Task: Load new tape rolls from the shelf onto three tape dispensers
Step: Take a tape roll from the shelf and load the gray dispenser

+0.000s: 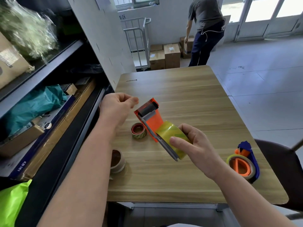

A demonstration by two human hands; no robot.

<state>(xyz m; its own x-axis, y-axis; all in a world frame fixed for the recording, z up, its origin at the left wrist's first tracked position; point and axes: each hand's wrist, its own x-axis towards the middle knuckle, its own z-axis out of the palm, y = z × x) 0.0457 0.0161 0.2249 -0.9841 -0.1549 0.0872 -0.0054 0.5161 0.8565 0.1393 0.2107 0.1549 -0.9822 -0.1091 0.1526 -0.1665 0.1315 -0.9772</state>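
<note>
My right hand (195, 148) grips an orange tape dispenser (150, 113) by its yellowish clear tape roll (170, 134), holding it tilted above the wooden table (180, 89). My left hand (118, 104) hovers just left of the dispenser's roller end, thumb and forefinger pinched together; whether a tape end lies between them I cannot tell. A small roll with a red core (138, 131) lies on the table under the dispenser. A brown cardboard-core roll (117, 162) stands near my left forearm. A blue dispenser with an orange hub and a tape roll (242, 163) lies at the table's right edge.
A metal shelf (49, 102) with boxes, a teal bag and plastic wrap stands to the left. A dark chair (278, 169) is at the right. Beyond the table a person (205, 30) bends over cardboard boxes (165, 56) beside a metal cart (139, 40).
</note>
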